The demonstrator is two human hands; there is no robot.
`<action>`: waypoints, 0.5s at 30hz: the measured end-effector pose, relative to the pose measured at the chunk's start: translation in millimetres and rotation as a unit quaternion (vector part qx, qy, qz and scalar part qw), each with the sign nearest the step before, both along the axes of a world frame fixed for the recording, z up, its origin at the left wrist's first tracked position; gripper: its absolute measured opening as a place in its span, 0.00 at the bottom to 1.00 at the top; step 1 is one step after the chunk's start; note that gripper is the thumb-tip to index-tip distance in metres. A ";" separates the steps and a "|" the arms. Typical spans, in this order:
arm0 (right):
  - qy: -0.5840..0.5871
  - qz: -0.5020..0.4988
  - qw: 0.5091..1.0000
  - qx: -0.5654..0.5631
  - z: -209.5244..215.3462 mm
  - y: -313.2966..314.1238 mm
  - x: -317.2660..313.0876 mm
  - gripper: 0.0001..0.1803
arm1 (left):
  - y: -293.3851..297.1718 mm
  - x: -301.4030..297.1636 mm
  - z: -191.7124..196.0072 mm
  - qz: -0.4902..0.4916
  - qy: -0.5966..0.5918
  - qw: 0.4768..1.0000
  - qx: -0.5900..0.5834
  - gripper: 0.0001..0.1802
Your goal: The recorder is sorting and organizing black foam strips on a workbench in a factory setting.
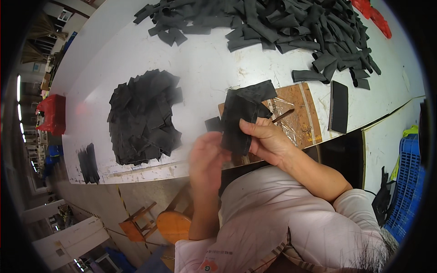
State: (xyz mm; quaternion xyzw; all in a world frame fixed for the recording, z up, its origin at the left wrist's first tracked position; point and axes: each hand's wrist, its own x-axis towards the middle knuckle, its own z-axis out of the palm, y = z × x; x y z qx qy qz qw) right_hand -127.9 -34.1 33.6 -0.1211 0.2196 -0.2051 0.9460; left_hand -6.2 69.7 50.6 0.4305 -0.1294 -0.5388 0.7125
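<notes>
The right hand has its fingers curled tight around a small stack of black fabric pieces, thumb pressed on the near face, so that grip is closed on the stack, which sticks up and away from the palm toward the table. The left hand is blurry, sitting right at the lower left edge of the same stack; it looks loosely cupped with fingers near or touching the fabric, but I honestly can't tell if it's pinching anything. The stack hangs just above the near edge of the white table, over a worn wooden board where a thin stick-like tool lies just beside the right hand's knuckles. To the left on the table there's a flat pile of cut black pieces, well apart from the hands, and a much bigger heap of black strips along the far side. A dark flat rectangular piece lies right of the board.
</notes>
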 end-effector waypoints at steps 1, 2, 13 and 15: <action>0.002 -0.009 1.000 0.005 0.2 0.6 0.4 0.12 | 3.1 -1.3 -1.1 -0.007 0.002 1.000 -0.009 0.14; 0.016 -0.010 1.000 0.003 -1.8 1.3 1.7 0.12 | 4.6 -2.6 -1.2 -0.004 0.003 1.000 -0.011 0.14; 0.361 0.233 0.809 -0.402 3.6 -1.6 -3.6 0.20 | 2.9 -12.6 -9.4 0.068 -0.218 0.965 0.129 0.05; 0.494 0.044 0.430 -0.754 6.3 12.5 -10.1 0.24 | 4.7 -15.8 -6.5 0.085 -0.343 0.927 0.126 0.04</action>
